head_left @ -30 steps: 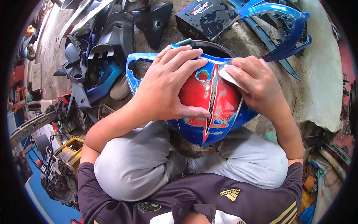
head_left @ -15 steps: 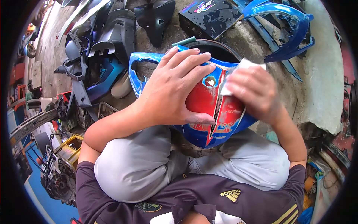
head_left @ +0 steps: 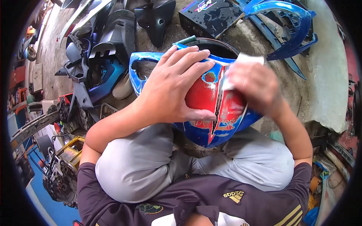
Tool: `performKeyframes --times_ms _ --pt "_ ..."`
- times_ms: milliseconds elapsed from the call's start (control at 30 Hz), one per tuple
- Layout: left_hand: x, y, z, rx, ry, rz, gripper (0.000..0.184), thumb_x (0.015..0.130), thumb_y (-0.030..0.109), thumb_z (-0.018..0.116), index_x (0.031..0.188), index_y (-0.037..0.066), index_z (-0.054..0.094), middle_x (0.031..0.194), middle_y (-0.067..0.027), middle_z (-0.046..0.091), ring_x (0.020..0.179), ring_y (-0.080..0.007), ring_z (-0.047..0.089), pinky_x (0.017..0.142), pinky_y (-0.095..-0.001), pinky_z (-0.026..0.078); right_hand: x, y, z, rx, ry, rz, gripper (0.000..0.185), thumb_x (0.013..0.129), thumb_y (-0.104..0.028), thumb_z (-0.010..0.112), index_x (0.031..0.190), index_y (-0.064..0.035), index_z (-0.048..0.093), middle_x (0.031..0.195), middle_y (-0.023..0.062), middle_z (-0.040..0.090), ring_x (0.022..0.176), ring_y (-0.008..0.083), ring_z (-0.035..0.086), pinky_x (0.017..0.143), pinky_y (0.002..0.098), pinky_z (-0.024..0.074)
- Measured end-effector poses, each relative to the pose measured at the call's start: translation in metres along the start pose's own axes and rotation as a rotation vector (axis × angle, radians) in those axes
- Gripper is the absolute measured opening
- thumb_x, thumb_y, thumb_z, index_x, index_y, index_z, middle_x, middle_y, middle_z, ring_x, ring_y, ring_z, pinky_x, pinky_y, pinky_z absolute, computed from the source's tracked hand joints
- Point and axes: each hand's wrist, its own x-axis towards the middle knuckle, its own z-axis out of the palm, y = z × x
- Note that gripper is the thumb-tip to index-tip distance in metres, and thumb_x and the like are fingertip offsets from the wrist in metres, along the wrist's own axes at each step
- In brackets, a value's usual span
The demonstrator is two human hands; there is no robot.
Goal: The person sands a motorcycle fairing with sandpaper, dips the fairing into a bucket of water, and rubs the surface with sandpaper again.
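Observation:
A blue and red motorcycle fairing panel [head_left: 200, 97] lies in front of my crossed legs, its paint worn through in patches. My left hand [head_left: 175, 84] rests on its left side, fingers stretched out and thumb apart along the red area. Pressed on the right side of the panel is my right hand [head_left: 256, 86], blurred by motion, with its fingers closed on a pale folded piece of sandpaper [head_left: 250, 58]. A dark seam [head_left: 217, 103] runs down the panel's middle between the hands. Behind the panel shows part of a dark round basin [head_left: 218, 47].
A black box [head_left: 209, 17] stands beyond the panel, with blue fairing parts [head_left: 290, 37] to its right. Black fairing pieces [head_left: 118, 35] are piled at the left. A yellow crate [head_left: 72, 148] and an engine part [head_left: 62, 180] sit at lower left.
My right hand and the sandpaper have shifted slightly on the panel. Less whitish residue shows around the hole and on the red area. My left hand stays nearly in place.

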Motion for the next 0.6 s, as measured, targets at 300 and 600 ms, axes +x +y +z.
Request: performKeyframes --times_ms 300,600 --pt "0.001 0.000 0.000 -0.007 0.009 0.012 0.108 0.066 0.071 0.093 0.148 0.007 0.063 0.157 -0.0159 0.060 0.150 -0.0413 0.052 0.128 -0.0608 0.036 -0.002 0.011 -0.005 -0.031 0.004 0.047 0.031 0.080 -0.005 0.078 0.111 -0.0033 0.075 0.113 0.0131 0.079 0.105 0.0335 0.079 0.092 0.0456 0.0650" --pt "0.000 0.000 -0.001 -0.002 0.004 0.004 0.109 0.065 0.071 0.094 0.148 0.007 0.064 0.157 -0.0163 0.060 0.149 -0.0415 0.052 0.127 -0.0607 0.036 0.007 -0.019 0.001 0.050 -0.015 -0.039 0.028 0.082 -0.007 0.078 0.109 -0.0045 0.073 0.111 0.0125 0.078 0.106 0.0337 0.076 0.092 0.0466 0.0630"
